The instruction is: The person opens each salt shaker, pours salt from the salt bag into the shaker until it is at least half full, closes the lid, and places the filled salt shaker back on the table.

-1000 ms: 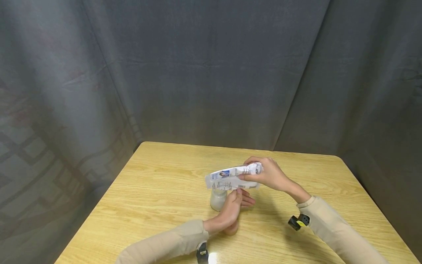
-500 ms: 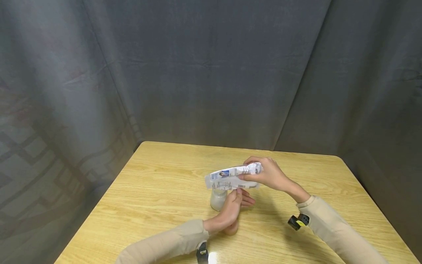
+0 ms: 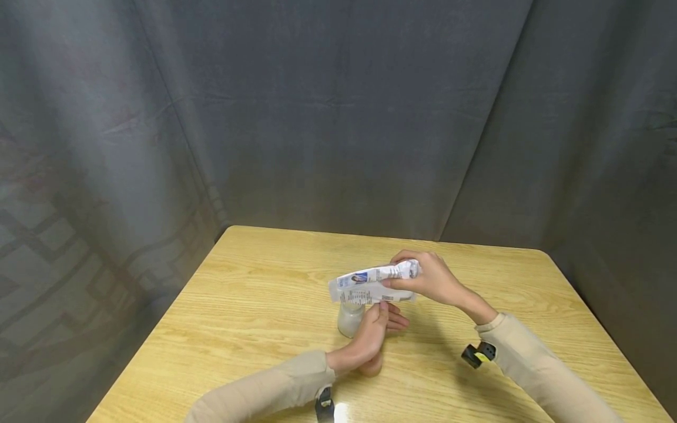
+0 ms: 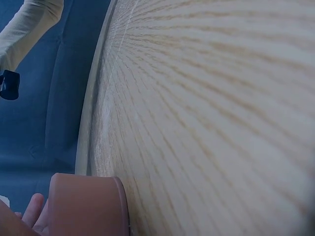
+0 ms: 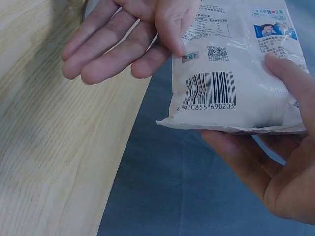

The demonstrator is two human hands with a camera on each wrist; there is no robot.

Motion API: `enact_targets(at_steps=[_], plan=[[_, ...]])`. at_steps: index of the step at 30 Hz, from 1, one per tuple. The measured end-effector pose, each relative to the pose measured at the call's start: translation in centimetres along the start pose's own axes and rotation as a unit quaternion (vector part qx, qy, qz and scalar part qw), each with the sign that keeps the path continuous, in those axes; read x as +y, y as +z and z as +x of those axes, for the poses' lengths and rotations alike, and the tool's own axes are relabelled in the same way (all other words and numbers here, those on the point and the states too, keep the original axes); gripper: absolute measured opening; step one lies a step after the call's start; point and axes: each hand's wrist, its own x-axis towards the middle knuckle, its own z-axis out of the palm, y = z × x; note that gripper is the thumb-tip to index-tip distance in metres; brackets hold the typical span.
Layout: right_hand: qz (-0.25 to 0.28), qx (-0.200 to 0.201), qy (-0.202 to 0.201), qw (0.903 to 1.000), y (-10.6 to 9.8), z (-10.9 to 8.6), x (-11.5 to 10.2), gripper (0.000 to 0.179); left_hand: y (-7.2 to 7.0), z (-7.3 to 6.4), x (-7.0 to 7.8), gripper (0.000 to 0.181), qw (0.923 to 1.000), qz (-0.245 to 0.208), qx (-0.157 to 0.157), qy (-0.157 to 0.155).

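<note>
Gripped by the right hand (image 3: 431,281), a white bag (image 3: 370,288) hung above a jar (image 3: 349,323); the left hand (image 3: 372,329), fingers outstretched, touched it with its thumb.

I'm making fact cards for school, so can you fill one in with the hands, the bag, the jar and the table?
Right hand: grips the bag
Left hand: thumb touches the bag, other fingers straight
Bag: white, printed, with a barcode; its left end overlaps the jar in the head view
Jar: upright, beside the left hand
Table: wood-grained
Behind: grey curtain
Can't tell: whether bag and jar touch
</note>
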Motion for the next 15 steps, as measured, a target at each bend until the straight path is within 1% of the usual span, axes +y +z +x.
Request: enact_targets(at_steps=[10, 15], plan=[[0.007, -0.003, 0.001, 1.0000, -0.05, 0.05, -0.12, 0.033, -0.04, 0.02, 0.15, 0.046, 0.9999, 0.001, -0.008, 0.010], [0.010, -0.003, -0.004, 0.9999, -0.05, 0.05, -0.06, 0.033, 0.02, 0.15, 0.01, 0.046, 1.0000, -0.003, -0.004, 0.003]])
